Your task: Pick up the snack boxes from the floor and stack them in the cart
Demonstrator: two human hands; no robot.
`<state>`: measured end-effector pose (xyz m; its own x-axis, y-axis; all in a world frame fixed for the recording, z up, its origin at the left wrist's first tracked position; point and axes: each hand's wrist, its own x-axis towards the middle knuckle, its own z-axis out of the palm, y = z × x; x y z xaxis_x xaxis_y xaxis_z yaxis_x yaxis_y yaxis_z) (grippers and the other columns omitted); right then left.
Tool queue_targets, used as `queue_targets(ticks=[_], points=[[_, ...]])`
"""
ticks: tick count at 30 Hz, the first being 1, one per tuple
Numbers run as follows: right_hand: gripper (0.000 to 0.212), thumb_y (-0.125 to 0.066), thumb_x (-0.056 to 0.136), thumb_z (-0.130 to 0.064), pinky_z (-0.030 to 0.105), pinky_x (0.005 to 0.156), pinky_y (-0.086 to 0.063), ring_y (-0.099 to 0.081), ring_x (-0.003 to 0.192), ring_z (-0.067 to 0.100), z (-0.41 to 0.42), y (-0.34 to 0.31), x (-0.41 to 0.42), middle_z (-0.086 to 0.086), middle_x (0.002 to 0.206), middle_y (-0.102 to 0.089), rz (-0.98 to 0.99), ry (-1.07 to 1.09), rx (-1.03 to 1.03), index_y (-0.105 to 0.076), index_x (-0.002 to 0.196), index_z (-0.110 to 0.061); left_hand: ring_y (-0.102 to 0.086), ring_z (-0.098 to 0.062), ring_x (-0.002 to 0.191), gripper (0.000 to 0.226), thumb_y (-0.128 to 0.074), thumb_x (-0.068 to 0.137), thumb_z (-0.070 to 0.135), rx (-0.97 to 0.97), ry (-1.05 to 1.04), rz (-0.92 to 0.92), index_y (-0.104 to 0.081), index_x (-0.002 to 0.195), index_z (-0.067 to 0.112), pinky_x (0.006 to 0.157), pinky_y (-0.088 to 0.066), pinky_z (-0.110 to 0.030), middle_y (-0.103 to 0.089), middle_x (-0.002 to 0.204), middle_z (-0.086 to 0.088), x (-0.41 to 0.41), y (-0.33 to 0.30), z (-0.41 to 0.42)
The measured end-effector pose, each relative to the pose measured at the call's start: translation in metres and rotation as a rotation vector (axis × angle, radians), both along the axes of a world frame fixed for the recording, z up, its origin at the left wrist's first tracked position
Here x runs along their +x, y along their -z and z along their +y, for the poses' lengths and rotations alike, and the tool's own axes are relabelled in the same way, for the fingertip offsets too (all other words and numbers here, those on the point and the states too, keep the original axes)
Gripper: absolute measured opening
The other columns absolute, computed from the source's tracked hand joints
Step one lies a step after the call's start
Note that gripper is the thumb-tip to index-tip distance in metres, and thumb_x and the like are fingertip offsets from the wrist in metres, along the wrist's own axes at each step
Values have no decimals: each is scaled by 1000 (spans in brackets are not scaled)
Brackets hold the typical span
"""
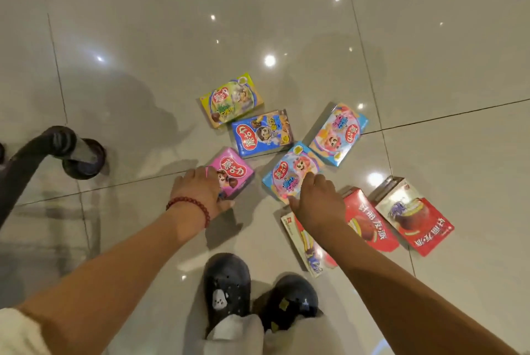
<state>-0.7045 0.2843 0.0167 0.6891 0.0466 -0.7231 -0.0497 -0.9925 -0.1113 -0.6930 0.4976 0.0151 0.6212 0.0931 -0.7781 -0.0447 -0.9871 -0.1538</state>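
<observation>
The left hand (198,189) has its fingers curled over the near-left edge of the pink box (233,172), thumb stretched along the near side, so it grips that box where it lies on the floor (143,39); a red bead bracelet (189,207) rings the wrist. The right hand (317,199) reaches down with fingers bent loosely over the near corner of a light-blue box (289,172); whether they touch or pinch it cannot be told. The pink box is small, with a red heart-shaped logo and a cartoon child. Beyond it lie a blue box (262,132) and a yellow-green box (232,99), and to the right a second light-blue box (338,133), all flat, face up, close together. Nearer, partly under the right forearm, lie three flatter red-and-white boxes (414,217), side by side. At the left edge stands the cart's wheel (83,158) on a dark frame. Two dark clogs (226,286) stand at the bottom.
</observation>
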Motion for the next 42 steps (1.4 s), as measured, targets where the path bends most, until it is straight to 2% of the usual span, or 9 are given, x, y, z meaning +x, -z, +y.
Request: queue_targets(ticks=[10,17,21,24,32,35,37,39,42], points=[[110,-62,76,-65,38,103,-35,-35,128,30,25,100,1,17,138,-35,-11,654,20,-12,144,6,-44,-29,119,113,-83,54,57,-132,-293,-110,-29,140,8,99,-39,-38,-44,130,-14,6,108,15],[106,-81,56,-59,41,109,-31,-35,126,30,45,131,14,12,130,-35,71,1312,131,-27,131,-6,-39,-28,118,115,-81,36,70,-145,-280,-176,-41,125,9,101,-34,-36,-44,125,-11,8,109,24],[100,-85,55,-54,41,106,-35,-39,121,30,49,141,8,14,124,-43,40,1426,129,-36,124,-1,-51,-25,105,100,-81,30,71,-253,-484,-223,-48,107,16,88,-44,-35,-54,106,-3,-3,111,28],[98,-88,50,-50,45,101,-42,-45,118,32,57,149,3,14,121,-44,19,1574,189,-35,119,-5,-58,-24,84,77,-85,48,58,-317,-647,-249,-39,97,21,71,-49,-32,-62,96,-2,-13,110,26],[96,-89,37,-53,45,95,-48,-52,109,30,56,153,8,10,105,-44,87,1625,225,-30,101,-15,-55,-17,69,56,-75,68,50,-377,-722,-279,-36,94,20,60,-43,-28,-54,77,6,-18,111,28],[72,-86,64,-29,43,90,-51,-57,97,25,59,139,1,6,101,-49,-5,1644,391,-27,102,-16,-50,-9,62,57,-66,61,52,-436,-747,-265,-37,95,18,50,-36,-22,-53,74,7,-19,102,31],[53,-75,79,-19,39,89,-52,-60,95,23,62,122,-9,5,105,-54,-101,1530,476,-29,105,-15,-53,-9,66,61,-79,64,46,-466,-777,-253,-38,99,17,54,-40,-22,-56,81,6,-21,92,33],[38,-66,87,-21,34,85,-54,-61,97,20,62,103,-17,5,113,-58,-188,1377,521,-36,109,-16,-57,-14,76,64,-84,64,40,-498,-802,-264,-38,102,18,67,-47,-26,-57,90,4,-23,76,34],[33,-58,93,-29,10,64,-48,-61,93,16,59,66,-27,2,113,-60,-236,1197,523,-45,118,-11,-60,-15,83,66,-87,61,38,-578,-907,-305,-42,107,20,74,-48,-27,-60,93,6,-30,36,33]])
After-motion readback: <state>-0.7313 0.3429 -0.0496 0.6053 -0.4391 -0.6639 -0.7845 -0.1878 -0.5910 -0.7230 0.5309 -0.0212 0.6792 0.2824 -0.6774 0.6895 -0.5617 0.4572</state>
